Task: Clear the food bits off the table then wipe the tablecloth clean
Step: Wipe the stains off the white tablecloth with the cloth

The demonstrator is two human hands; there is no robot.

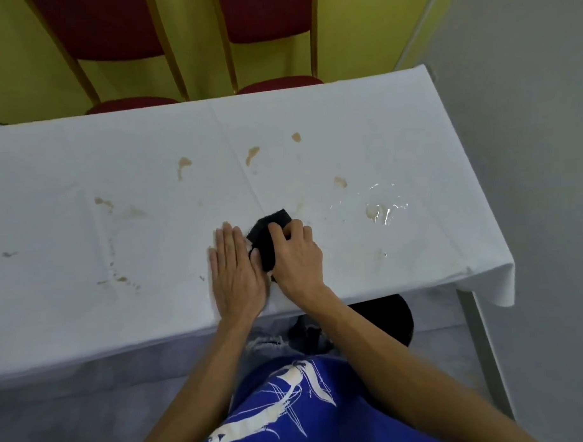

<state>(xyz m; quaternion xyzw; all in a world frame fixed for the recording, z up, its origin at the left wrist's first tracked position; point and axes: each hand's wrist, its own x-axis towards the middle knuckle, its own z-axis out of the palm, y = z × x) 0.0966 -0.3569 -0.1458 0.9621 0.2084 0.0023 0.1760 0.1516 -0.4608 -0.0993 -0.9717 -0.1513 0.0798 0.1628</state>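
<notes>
The black cloth (267, 241) lies on the white tablecloth (52, 212), close to the near edge of the tabletop. The right hand (296, 253) grips the black cloth from its right side, with the fingers curled over the top of it. The left hand (235, 269) lies flat on the tablecloth, touching the left side of the black cloth. Its fingers are straight and held together, and it holds nothing.

Brown stains (252, 153) dot the tablecloth around the black cloth. 3 of them sit in a loose row beyond the cloth, toward the far edge. 1 more lies beyond it and to the right. Farther right of the black cloth is a shiny wet patch (379, 212) with some brown in it. Well to the left of the black cloth there is a pale brown smear, and nearer the front edge some little brown bits (122, 279). Far off to the left is a small dark mark (8, 254).

Past the far edge, beyond the black cloth, stand 2 red chairs (111, 28) with gold frames, in front of a yellow wall. On the near side of the black cloth you can see the person's blue shirt (306, 412) with white marks on it.
</notes>
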